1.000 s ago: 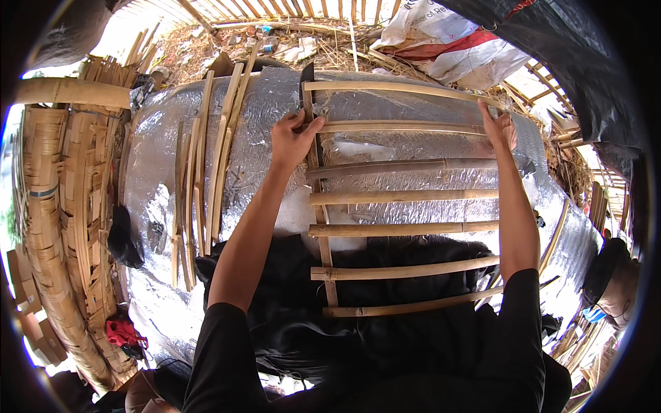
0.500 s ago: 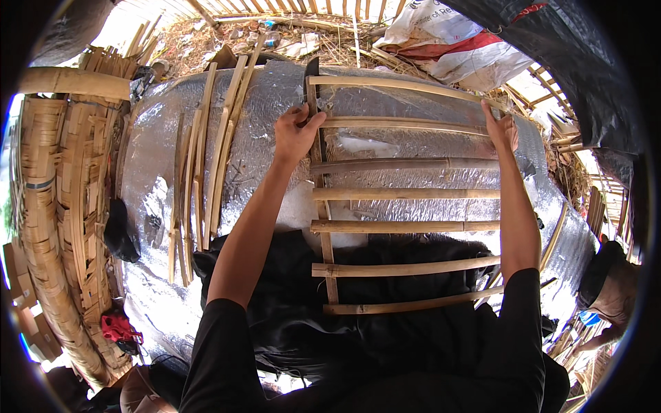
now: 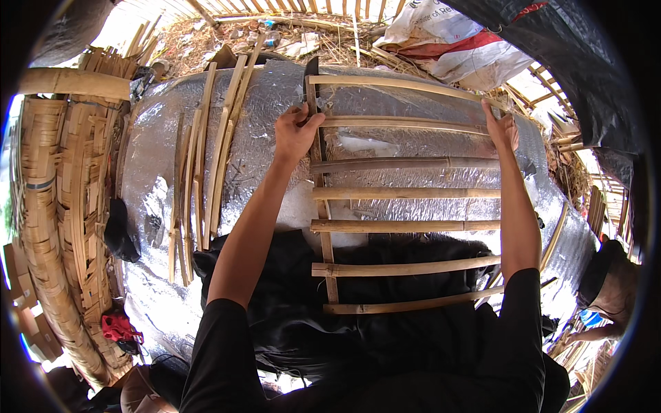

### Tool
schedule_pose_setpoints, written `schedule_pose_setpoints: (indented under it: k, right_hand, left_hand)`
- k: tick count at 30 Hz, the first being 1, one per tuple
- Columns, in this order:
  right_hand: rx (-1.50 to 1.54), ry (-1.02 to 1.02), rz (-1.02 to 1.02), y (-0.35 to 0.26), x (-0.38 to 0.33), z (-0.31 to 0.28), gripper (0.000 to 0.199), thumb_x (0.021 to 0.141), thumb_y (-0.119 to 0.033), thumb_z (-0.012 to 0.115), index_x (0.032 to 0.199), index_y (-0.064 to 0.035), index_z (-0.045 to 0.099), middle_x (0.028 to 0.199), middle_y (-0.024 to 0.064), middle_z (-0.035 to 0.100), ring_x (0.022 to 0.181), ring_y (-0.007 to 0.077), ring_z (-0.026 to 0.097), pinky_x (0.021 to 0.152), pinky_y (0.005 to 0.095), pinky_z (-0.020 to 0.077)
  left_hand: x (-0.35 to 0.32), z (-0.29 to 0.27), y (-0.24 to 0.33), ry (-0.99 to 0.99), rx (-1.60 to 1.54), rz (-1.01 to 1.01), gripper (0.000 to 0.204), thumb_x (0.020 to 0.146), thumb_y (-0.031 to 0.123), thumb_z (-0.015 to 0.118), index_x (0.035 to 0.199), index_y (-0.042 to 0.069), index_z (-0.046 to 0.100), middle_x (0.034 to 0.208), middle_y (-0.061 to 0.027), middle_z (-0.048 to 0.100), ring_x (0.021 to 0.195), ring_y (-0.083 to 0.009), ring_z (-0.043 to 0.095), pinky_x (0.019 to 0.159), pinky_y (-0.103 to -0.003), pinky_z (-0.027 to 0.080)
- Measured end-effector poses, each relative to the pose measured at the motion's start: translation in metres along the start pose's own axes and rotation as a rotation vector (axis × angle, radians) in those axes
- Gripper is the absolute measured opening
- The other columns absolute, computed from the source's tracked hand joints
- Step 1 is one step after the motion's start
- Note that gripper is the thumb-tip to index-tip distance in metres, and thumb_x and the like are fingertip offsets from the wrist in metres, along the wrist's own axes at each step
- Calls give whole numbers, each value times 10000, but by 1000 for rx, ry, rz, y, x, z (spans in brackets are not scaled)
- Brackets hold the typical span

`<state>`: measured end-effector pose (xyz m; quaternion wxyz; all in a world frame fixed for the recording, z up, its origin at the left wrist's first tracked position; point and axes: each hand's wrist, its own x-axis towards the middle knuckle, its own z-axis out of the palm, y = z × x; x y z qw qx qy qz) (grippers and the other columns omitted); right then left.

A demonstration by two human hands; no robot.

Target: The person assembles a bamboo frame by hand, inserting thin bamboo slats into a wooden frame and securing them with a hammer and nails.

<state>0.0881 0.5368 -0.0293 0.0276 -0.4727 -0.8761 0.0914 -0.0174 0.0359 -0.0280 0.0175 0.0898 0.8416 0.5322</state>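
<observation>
A ladder-like frame of bamboo slats (image 3: 406,194) lies across my lap and the silvery sheet before me. Its crosspieces run left to right over an upright strip (image 3: 326,241). My left hand (image 3: 297,134) pinches the upper part of that upright, where a dark, pointed, blade-like piece (image 3: 312,67) sticks up past the top slat. Whether this piece is a knife or part of the strip, I cannot tell. At the frame's far right, my right hand (image 3: 504,129) has its fingers closed round the right end of the top slat (image 3: 406,85). The right upright is hidden.
Loose bamboo strips (image 3: 224,138) lie on the silvery sheet (image 3: 148,199) at left. Woven bamboo rolls (image 3: 69,220) stand further left. A white sack (image 3: 441,48) and dark tarp (image 3: 571,69) hang at far right. Another person's arm (image 3: 602,334) shows at the right edge.
My hands and the bamboo frame hold nearly still. At the right edge, the other person's arm has shifted slightly.
</observation>
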Motion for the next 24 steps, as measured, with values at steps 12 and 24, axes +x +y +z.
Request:
schedule_pose_setpoints:
  k: [12, 24]
  right_hand:
    - [31, 149, 9, 40, 44, 49, 1228, 651, -973, 552, 1388, 8, 573, 1268, 231, 681, 1159, 360, 671, 909, 468, 540]
    - [-27, -68, 29, 0, 3, -4, 1236, 667, -991, 484, 1416, -11, 559, 1330, 225, 657, 1229, 349, 643, 973, 471, 521]
  left_hand:
    - [4, 12, 2, -20, -55, -13, 388, 789, 234, 823, 841, -123, 678, 829, -120, 667, 731, -143, 581, 665, -300, 474]
    - [1, -1, 1, -44, 3, -33, 350, 817, 238, 814, 887, -89, 710, 869, -110, 684, 750, -129, 590, 669, -296, 477]
